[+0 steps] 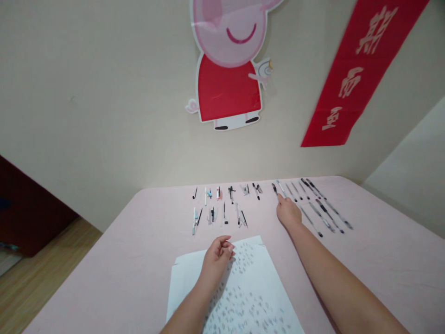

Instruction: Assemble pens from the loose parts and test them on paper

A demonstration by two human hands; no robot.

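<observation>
The left hand rests loosely open over the paper; the right hand, grip hard to tell, should pinch one pen gently.

The tablecloth is plain pale pink, the paper sheet white with dark handwritten marks, the pens black, grey and clear, the pen parts black, white, clear, light blue and pink, the cartoon-pig cutout pink and red, and the banner red with pale characters.

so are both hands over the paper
No, only the left hand is over the paper; the right hand is out at a black pen.
</observation>
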